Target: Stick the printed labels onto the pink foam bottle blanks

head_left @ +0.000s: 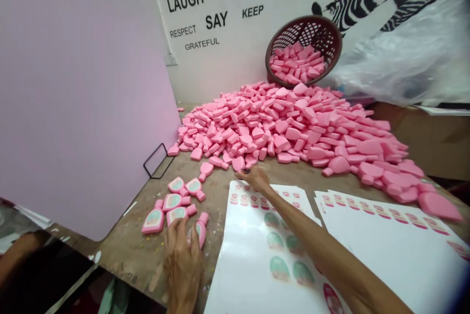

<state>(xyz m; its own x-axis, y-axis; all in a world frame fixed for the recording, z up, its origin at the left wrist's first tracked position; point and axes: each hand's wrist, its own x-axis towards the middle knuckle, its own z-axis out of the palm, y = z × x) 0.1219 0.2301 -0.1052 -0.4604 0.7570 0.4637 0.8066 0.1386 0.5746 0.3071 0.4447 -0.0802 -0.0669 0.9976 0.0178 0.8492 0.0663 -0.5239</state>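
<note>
Though outstretched, R hand [253,179] palm-down

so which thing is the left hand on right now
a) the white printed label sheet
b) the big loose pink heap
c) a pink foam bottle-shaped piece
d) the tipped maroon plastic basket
c: the fingers of the left hand lie over a pink foam bottle-shaped piece, one of a small group on the worn wooden tabletop, away from the heap.
</note>
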